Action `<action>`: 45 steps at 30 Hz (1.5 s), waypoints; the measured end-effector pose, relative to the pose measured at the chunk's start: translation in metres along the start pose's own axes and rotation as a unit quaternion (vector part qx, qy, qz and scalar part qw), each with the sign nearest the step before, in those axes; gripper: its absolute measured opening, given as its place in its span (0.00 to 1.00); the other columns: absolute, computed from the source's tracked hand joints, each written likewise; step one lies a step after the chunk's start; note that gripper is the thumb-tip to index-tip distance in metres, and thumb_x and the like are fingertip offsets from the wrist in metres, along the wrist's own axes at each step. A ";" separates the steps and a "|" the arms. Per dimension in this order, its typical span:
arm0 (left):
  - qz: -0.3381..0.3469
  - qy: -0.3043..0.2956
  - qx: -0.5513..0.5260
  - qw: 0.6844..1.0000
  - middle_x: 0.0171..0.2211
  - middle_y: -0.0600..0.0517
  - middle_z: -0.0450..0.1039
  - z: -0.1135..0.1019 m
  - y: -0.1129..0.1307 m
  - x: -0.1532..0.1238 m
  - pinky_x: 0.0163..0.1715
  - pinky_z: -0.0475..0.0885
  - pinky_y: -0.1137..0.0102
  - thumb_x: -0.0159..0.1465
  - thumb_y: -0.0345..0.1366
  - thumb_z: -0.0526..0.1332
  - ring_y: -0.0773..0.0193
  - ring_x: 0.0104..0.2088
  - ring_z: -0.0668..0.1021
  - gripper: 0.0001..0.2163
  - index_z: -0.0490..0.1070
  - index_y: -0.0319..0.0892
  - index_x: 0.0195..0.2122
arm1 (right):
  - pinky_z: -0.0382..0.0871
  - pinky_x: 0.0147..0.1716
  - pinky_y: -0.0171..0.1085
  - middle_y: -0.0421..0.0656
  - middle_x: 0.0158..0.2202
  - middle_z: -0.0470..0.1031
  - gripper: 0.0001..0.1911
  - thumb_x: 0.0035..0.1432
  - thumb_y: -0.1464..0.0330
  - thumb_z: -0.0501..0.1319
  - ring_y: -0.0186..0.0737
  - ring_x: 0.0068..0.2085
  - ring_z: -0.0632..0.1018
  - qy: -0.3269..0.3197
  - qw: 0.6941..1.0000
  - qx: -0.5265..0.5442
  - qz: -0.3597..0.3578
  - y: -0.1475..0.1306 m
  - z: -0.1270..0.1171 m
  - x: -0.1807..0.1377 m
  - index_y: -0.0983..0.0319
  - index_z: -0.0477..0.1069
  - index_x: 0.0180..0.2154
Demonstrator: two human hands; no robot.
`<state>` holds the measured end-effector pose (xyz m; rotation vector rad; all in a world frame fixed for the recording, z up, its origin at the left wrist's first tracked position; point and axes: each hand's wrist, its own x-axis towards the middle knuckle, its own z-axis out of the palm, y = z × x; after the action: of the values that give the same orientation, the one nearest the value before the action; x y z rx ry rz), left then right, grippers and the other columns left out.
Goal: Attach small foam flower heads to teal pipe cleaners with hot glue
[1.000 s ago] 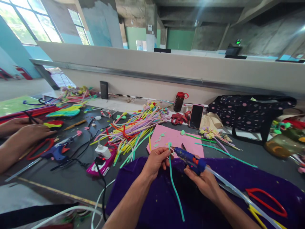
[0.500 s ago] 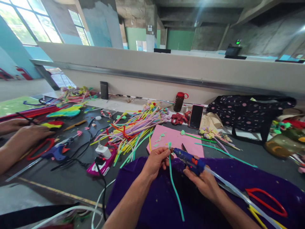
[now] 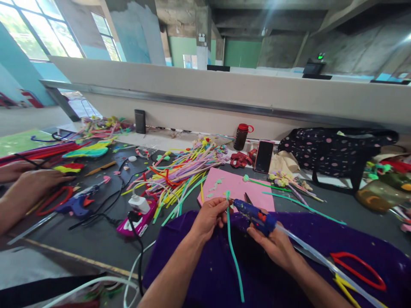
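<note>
My left hand (image 3: 211, 214) pinches a mint-green pipe cleaner (image 3: 233, 259) near its top, where a small green tuft shows. The stem hangs down over the dark purple cloth (image 3: 180, 256). My right hand (image 3: 271, 244) is wrapped round a blue hot glue gun (image 3: 253, 214), its tip close to the top of the pipe cleaner; whether they touch I cannot tell. A long clear glue stick (image 3: 321, 259) runs out of the gun's back. Beyond my hands, a pink foam sheet (image 3: 218, 182) carries small green scraps and a green stem.
Pipe cleaners (image 3: 189, 167) lie heaped ahead. On the left are a magenta power strip (image 3: 138, 224), another glue gun (image 3: 75, 205) and a co-worker's hands (image 3: 35, 184). Red-handled scissors (image 3: 359, 269) rest at right. Further back stand a phone (image 3: 263, 156), a bottle (image 3: 241, 137) and a dotted bag (image 3: 334, 154).
The lower end of the pipe cleaner has swung slightly to the left. My hands and the glue gun stay almost where they were.
</note>
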<state>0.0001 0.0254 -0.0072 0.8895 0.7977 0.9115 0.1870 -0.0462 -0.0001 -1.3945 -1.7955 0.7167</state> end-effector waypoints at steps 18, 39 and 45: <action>0.001 0.020 0.013 1.000 0.25 0.54 0.72 0.000 0.008 0.005 0.10 0.59 0.83 0.52 0.38 0.62 0.78 0.15 0.67 0.11 0.71 0.37 0.34 | 0.58 0.18 0.28 0.39 0.20 0.68 0.18 0.44 0.56 0.60 0.28 0.19 0.66 0.072 0.939 0.182 0.282 0.074 -0.058 0.049 0.66 0.69 0.29; -0.004 0.033 0.022 0.999 0.24 0.54 0.72 0.000 0.007 0.007 0.09 0.58 0.82 0.50 0.38 0.63 0.78 0.14 0.66 0.12 0.71 0.37 0.33 | 0.59 0.30 0.32 0.42 0.31 0.75 0.12 0.55 0.64 0.53 0.36 0.32 0.73 0.012 0.959 -0.275 0.062 0.041 -0.063 0.020 0.61 0.73 0.31; 0.005 0.036 0.022 0.999 0.24 0.53 0.71 -0.003 0.006 0.010 0.09 0.57 0.82 0.51 0.39 0.63 0.78 0.14 0.66 0.12 0.71 0.36 0.33 | 0.60 0.35 0.32 0.42 0.35 0.76 0.11 0.57 0.67 0.52 0.37 0.37 0.74 -0.107 0.949 -0.295 -0.034 0.018 -0.040 0.048 0.60 0.73 0.34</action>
<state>-0.0007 0.0371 -0.0048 0.9041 0.8787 0.9407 0.2234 0.0041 0.0190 -1.6642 -2.3431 0.3023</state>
